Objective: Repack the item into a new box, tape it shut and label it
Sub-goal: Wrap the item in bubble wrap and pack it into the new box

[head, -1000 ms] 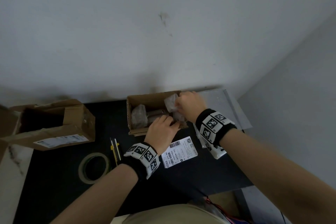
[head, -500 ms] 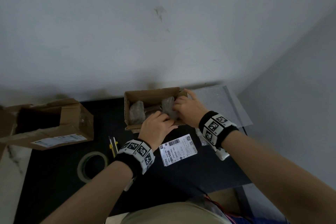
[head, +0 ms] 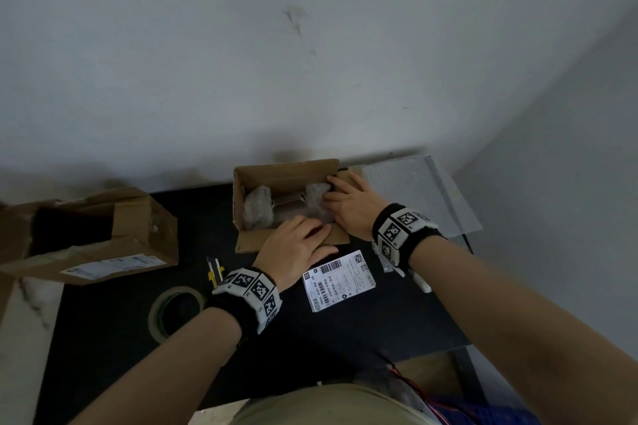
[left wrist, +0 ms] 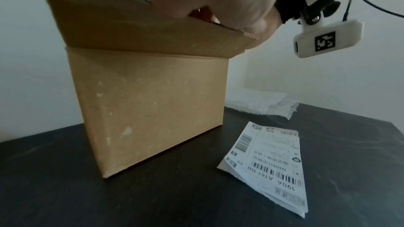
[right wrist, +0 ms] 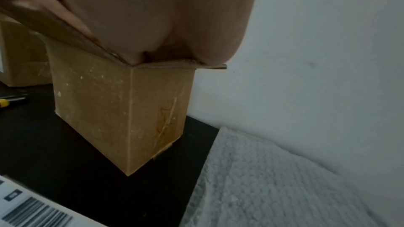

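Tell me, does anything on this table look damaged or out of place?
Nothing looks spilled or broken. The old box at the left lies on its side, open, its flaps bent. The new box has pale scuffs on its side. The label lies loose on the table, askew, not yet stuck on.

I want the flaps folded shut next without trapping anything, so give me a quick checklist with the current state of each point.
1. Wrapped item sits inside the new box, below the rim: ok.
2. Bubble wrap clear of the flap line: cannot tell, the right hand covers that end.
3. Left hand on the near flap, right hand on the right flap: ok.
4. Far flap free to fold: ok, it stands upright.
5. Tape roll on the table beside the left wrist: ok.
6. Shipping label lying in front of the box: ok.
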Available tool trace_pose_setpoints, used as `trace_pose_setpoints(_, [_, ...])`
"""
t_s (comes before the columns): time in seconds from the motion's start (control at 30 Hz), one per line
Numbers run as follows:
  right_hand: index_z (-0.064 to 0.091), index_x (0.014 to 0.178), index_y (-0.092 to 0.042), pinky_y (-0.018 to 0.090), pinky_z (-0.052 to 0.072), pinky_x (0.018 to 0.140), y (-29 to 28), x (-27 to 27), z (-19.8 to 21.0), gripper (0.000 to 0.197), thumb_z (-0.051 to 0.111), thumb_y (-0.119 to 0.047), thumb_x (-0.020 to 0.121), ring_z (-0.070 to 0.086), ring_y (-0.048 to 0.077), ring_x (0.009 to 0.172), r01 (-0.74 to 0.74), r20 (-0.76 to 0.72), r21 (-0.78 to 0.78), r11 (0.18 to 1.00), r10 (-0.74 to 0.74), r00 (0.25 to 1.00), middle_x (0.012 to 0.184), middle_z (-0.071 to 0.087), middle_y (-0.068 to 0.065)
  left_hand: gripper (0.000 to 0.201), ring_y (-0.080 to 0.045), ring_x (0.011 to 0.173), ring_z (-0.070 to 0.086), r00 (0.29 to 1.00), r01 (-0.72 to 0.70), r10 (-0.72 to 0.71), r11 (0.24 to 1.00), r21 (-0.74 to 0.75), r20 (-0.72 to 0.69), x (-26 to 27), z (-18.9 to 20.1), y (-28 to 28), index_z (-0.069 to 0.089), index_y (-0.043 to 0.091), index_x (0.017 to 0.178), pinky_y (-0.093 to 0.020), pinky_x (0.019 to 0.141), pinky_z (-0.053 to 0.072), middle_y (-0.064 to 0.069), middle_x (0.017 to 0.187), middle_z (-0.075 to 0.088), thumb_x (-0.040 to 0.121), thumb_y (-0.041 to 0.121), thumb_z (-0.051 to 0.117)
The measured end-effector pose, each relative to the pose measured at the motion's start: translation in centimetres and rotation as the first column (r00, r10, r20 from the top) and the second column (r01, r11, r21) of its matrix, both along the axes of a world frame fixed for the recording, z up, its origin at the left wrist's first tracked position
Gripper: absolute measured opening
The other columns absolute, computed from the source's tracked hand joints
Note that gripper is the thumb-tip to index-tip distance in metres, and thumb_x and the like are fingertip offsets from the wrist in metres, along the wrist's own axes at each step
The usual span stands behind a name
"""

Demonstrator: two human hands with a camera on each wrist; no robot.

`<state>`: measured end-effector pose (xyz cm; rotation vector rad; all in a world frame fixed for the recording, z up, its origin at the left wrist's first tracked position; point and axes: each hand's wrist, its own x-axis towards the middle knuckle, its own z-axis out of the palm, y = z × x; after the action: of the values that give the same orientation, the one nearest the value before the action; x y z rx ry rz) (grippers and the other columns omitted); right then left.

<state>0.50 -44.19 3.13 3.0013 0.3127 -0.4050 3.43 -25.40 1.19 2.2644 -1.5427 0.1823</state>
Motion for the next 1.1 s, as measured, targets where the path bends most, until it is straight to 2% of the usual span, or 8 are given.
trace_pose_setpoints(0.1, [0.055,0.128,-0.015,0.043,0.002,0.115,-0.1,0.4,0.1,0.038,0.037,-0.027,0.097,0.019,0.021,0.143,0.012,0.037,0.066,0.998,-0.014,0.999,0.139,0.050,-0.003,0.045,-0.018,0.091,0.057,1.000,-0.020,0.020,1.000,0.016,0.000,0.1,0.3,0.2,0.070,0.010,0.105,-0.032,0.072,0.054,-0.004,0.099,0.067,0.090,0.041,0.041])
trace_pose_setpoints(0.2, [0.065,0.114,-0.005,0.039,0.021,0.111,-0.3,0.2,0.4,0.034,0.047,-0.024,0.092,0.047,0.028,0.126,-0.001,0.150,0.171,0.985,-0.025,0.988,0.123,0.062,0.010,0.045,-0.019,0.086,0.061,0.996,-0.060,0.062,0.998,0.029,-0.066,0.3,0.8,0.0,0.072,0.012,0.101,-0.033,0.071,0.054,-0.002,0.095,0.067,0.090,0.044,0.041])
trace_pose_setpoints(0.4, [0.062,0.114,-0.002,0.044,0.043,0.099,-0.3,-1.8,3.2,0.031,0.056,-0.022,0.090,0.054,0.032,0.116,0.117,0.278,0.355,0.927,-0.224,0.934,0.128,0.056,0.016,0.047,-0.011,0.088,0.058,0.962,-0.149,0.177,0.979,0.140,-0.208,0.8,2.8,-0.6,0.055,0.018,0.107,-0.027,0.076,0.050,0.004,0.099,0.061,0.089,0.056,0.032])
trace_pose_setpoints(0.5, [0.061,0.113,0.001,0.042,0.045,0.095,-0.4,-3.3,4.3,0.032,0.061,-0.018,0.087,0.057,0.034,0.111,0.173,0.297,0.389,0.905,-0.301,0.906,0.123,0.058,0.019,0.041,-0.011,0.090,0.057,0.964,-0.158,0.179,0.980,0.117,-0.195,0.8,3.9,-1.5,0.053,0.018,0.113,-0.027,0.076,0.050,0.002,0.102,0.061,0.093,0.048,0.034])
trace_pose_setpoints(0.57, [0.057,0.122,0.000,0.038,0.040,0.100,-0.7,-4.3,4.8,0.037,0.058,-0.020,0.091,0.052,0.032,0.118,0.239,0.272,0.405,0.883,-0.366,0.890,0.129,0.054,0.018,0.034,-0.013,0.092,0.057,0.968,-0.138,0.152,0.987,0.085,-0.198,0.6,4.6,-2.5,0.053,0.016,0.116,-0.028,0.075,0.050,0.000,0.104,0.061,0.095,0.041,0.040])
trace_pose_setpoints(0.67, [0.048,0.132,-0.005,0.030,0.032,0.105,-1.7,-6.1,5.1,0.040,0.048,-0.025,0.097,0.044,0.024,0.126,0.354,0.209,0.412,0.840,-0.465,0.860,0.138,0.047,0.012,0.029,-0.017,0.091,0.058,0.980,-0.081,0.087,0.996,0.043,-0.180,-0.5,5.5,-4.7,0.056,0.013,0.112,-0.030,0.073,0.050,-0.002,0.103,0.061,0.097,0.035,0.044])
trace_pose_setpoints(0.87, [0.048,0.132,-0.008,0.030,0.034,0.102,-6.3,-10.1,4.0,0.040,0.045,-0.029,0.098,0.046,0.022,0.124,0.473,0.109,0.381,0.795,-0.546,0.830,0.136,0.049,0.008,0.028,-0.021,0.088,0.057,0.991,-0.032,0.038,0.998,0.047,-0.125,-3.7,5.7,-10.0,0.061,0.011,0.102,-0.033,0.073,0.046,-0.005,0.098,0.063,0.094,0.029,0.040])
trace_pose_setpoints(1.1, [0.048,0.133,-0.011,0.034,0.039,0.101,-12.6,-13.5,0.5,0.040,0.047,-0.028,0.097,0.047,0.023,0.123,0.549,-0.052,0.393,0.738,-0.578,0.814,0.137,0.047,0.006,0.031,-0.023,0.107,0.052,0.983,-0.020,0.070,0.959,0.283,-0.168,-6.7,2.3,-15.7,0.052,0.014,0.123,-0.033,0.089,0.040,-0.006,0.119,0.056,0.097,0.024,0.039])
